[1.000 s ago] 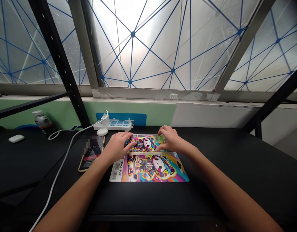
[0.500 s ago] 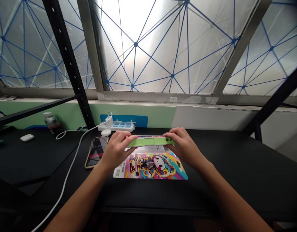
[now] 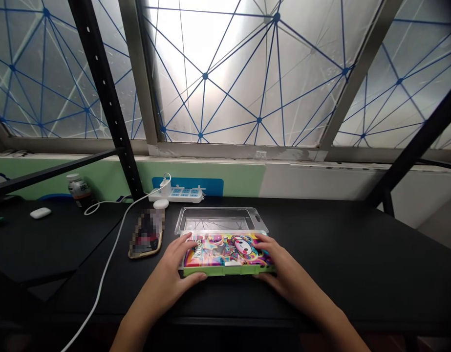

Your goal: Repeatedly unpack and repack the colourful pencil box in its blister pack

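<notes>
A pencil box [image 3: 218, 252] with a colourful cartoon print on its lid and a light green side lies nearly flat in front of me, over the printed backing card, which it almost entirely covers. My left hand [image 3: 177, 266] grips its left end, fingers on the lid and thumb along the near green side. At the other end my right hand [image 3: 276, 261] holds it the same way, fingertips on the lid and thumb low at the front. Just behind the box, a clear plastic packaging shell [image 3: 220, 211] lies open on the black desk.
A phone [image 3: 146, 234] lies left of the box, with a white rounded case [image 3: 161, 204] behind it. A white power strip [image 3: 184, 194] stands by the wall. Its white cable [image 3: 110, 261] runs down the left side. Further left are a bottle [image 3: 80, 190] and another white case [image 3: 40, 213].
Both hands have brought the pencil box down and toward me, from raised with its green side facing me to lying lid-up over the card. The clear shell behind now shows fully.
</notes>
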{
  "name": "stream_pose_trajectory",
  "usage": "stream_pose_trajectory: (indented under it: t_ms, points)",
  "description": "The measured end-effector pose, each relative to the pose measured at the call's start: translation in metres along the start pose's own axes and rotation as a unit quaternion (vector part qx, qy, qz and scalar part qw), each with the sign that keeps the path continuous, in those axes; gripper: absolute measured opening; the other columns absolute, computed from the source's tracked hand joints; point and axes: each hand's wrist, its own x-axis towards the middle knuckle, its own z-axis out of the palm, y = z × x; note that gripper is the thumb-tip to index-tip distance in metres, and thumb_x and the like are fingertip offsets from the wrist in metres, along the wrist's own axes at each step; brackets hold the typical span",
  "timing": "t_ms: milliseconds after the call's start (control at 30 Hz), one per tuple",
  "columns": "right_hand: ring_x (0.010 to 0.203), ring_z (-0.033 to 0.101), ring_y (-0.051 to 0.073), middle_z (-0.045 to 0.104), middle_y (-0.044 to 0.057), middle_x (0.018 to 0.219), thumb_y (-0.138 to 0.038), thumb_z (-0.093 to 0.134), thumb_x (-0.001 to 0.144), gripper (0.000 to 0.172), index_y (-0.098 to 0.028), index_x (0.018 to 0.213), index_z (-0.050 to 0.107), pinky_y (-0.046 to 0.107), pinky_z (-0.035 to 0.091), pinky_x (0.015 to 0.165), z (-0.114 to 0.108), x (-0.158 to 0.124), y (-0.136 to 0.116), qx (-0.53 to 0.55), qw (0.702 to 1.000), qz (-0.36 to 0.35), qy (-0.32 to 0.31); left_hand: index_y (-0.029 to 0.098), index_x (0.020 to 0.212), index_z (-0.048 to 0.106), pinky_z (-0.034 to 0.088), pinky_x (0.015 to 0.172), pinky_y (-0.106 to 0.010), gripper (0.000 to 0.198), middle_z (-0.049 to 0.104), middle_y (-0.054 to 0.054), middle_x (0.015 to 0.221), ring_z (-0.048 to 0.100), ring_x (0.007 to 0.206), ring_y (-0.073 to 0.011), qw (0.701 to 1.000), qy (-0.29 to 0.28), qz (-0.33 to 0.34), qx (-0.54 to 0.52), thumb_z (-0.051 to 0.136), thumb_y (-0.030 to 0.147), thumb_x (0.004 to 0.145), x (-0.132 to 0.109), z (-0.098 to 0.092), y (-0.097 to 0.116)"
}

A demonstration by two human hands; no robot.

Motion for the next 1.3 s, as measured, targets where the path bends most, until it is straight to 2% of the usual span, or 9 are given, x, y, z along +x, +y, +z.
stream_pose_trajectory:
  t_ms: [133, 367, 467, 567, 633, 867, 1067, 1167, 1300]
  points:
    - [0.142, 0.039, 0.028, 0.035, 0.007, 0.158, -0.04, 0.073, 0.083, 0.061, -0.033, 0.137, 0.045, 0.046, 0.037, 0.115, -0.008, -0.001, -0.002, 0.076, 0.996, 0.035, -0.042, 0.029, 0.14, 0.049, 0.033, 0.118, -0.047, 0.063, 0.039, -0.008, 0.156, 0.04, 0.142, -0.0309, 0.999, -0.011, -0.028, -0.02, 0.072, 0.036, 0.082, 0.002, -0.002, 0.001]
    - [0.131, 0.052, 0.031, 0.056, 0.009, 0.143, -0.046, 0.07, 0.085, 0.042, -0.028, 0.122, 0.065, 0.047, 0.04, 0.11, -0.029, 0.014, 0.004, 0.114, 0.991, 0.029, -0.065, 0.03, 0.15, 0.033, 0.036, 0.114, -0.047, 0.081, 0.044, -0.01, 0.152, 0.044, 0.139, -0.031, 0.999, -0.004, -0.024, -0.039, 0.074, 0.035, 0.081, 0.003, -0.002, 0.003]
    - [0.101, 0.067, 0.029, 0.073, 0.008, 0.107, -0.053, 0.057, 0.091, 0.034, -0.024, 0.102, 0.071, 0.043, 0.052, 0.089, -0.037, 0.031, 0.009, 0.094, 0.993, 0.06, -0.031, 0.033, 0.156, 0.02, 0.038, 0.111, -0.05, 0.093, 0.044, -0.012, 0.151, 0.044, 0.138, -0.0334, 0.998, -0.014, -0.041, -0.047, 0.074, 0.039, 0.08, 0.001, -0.002, 0.003]
    - [0.064, 0.065, 0.021, 0.067, 0.002, 0.067, -0.057, 0.045, 0.095, 0.044, -0.022, 0.077, 0.065, 0.034, 0.05, 0.063, -0.035, 0.045, 0.017, 0.085, 0.989, 0.11, 0.051, 0.035, 0.158, 0.003, 0.04, 0.109, -0.049, 0.108, 0.044, -0.012, 0.152, 0.044, 0.139, -0.0339, 0.997, -0.029, -0.058, -0.049, 0.075, 0.04, 0.079, -0.001, -0.002, 0.002]
    - [0.056, 0.061, 0.019, 0.064, -0.001, 0.062, -0.056, 0.047, 0.094, 0.039, -0.023, 0.082, 0.062, 0.032, 0.048, 0.059, -0.029, 0.047, 0.022, 0.101, 0.983, 0.127, 0.087, 0.036, 0.158, -0.003, 0.04, 0.108, -0.049, 0.111, 0.043, -0.012, 0.153, 0.044, 0.139, -0.0343, 0.997, -0.027, -0.057, -0.046, 0.075, 0.04, 0.079, -0.002, -0.001, 0.001]
    - [0.072, 0.065, 0.022, 0.07, 0.004, 0.083, -0.053, 0.047, 0.096, 0.034, -0.025, 0.097, 0.066, 0.034, 0.052, 0.068, -0.02, 0.016, 0.02, 0.069, 0.983, 0.122, 0.121, 0.035, 0.158, -0.003, 0.044, 0.103, -0.048, 0.109, 0.051, -0.015, 0.146, 0.052, 0.133, -0.0347, 0.996, -0.015, -0.073, -0.047, 0.073, 0.05, 0.081, -0.002, -0.001, 0.0]
    - [0.123, 0.056, 0.031, 0.056, 0.009, 0.136, -0.053, 0.055, 0.092, 0.043, -0.03, 0.128, 0.063, 0.043, 0.047, 0.101, -0.025, -0.011, 0.02, 0.083, 0.993, 0.076, 0.023, 0.024, 0.136, 0.046, 0.045, 0.103, -0.045, 0.063, 0.06, -0.013, 0.136, 0.058, 0.124, -0.0321, 0.994, 0.01, -0.093, -0.05, 0.064, 0.057, 0.085, 0.002, -0.004, 0.001]
    - [0.126, 0.053, 0.033, 0.054, 0.008, 0.139, -0.05, 0.07, 0.081, 0.061, -0.032, 0.137, 0.053, 0.046, 0.047, 0.103, -0.019, -0.014, 0.022, 0.081, 0.992, 0.097, 0.008, 0.023, 0.129, 0.052, 0.045, 0.104, -0.046, 0.053, 0.061, -0.013, 0.132, 0.058, 0.123, -0.0318, 0.996, 0.007, -0.082, -0.04, 0.058, 0.057, 0.089, 0.002, -0.006, 0.002]
    - [0.118, 0.058, 0.031, 0.056, 0.007, 0.132, -0.047, 0.067, 0.084, 0.048, -0.032, 0.128, 0.056, 0.045, 0.05, 0.098, -0.014, -0.011, 0.023, 0.054, 0.994, 0.093, 0.025, 0.024, 0.138, 0.048, 0.042, 0.107, -0.048, 0.063, 0.056, -0.014, 0.139, 0.053, 0.129, -0.0333, 0.998, 0.003, -0.052, -0.024, 0.066, 0.054, 0.085, 0.001, -0.005, 0.0]
